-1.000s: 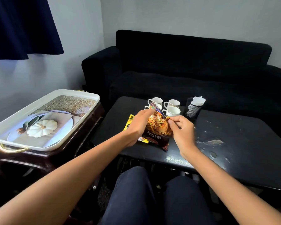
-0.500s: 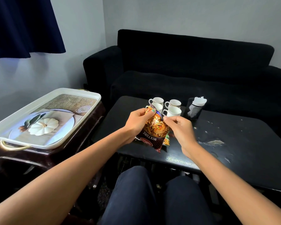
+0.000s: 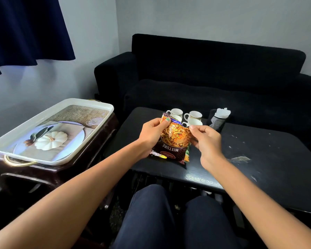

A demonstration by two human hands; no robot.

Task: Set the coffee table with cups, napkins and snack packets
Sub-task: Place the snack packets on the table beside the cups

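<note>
A brown and orange snack packet (image 3: 175,141) marked MIXTURE is held tilted above the near left part of the black coffee table (image 3: 258,159). My left hand (image 3: 152,133) grips its left edge and top corner. My right hand (image 3: 206,139) pinches its right edge. Other packets (image 3: 187,155) peek out beneath it, green and yellow edges showing. Several white cups (image 3: 193,115) stand close together just behind the packet. A black mesh holder with white napkins (image 3: 219,117) stands to the right of the cups.
A white printed tray (image 3: 48,133) lies on a dark side table (image 3: 61,173) to the left. A black sofa (image 3: 214,72) runs behind the coffee table. My knees (image 3: 169,221) are under the near table edge. Scuff marks (image 3: 240,159) spot the table's right half.
The packet has been lifted off the table and raised toward me in both hands. The yellow packet that lay at its left is now mostly hidden beneath it.
</note>
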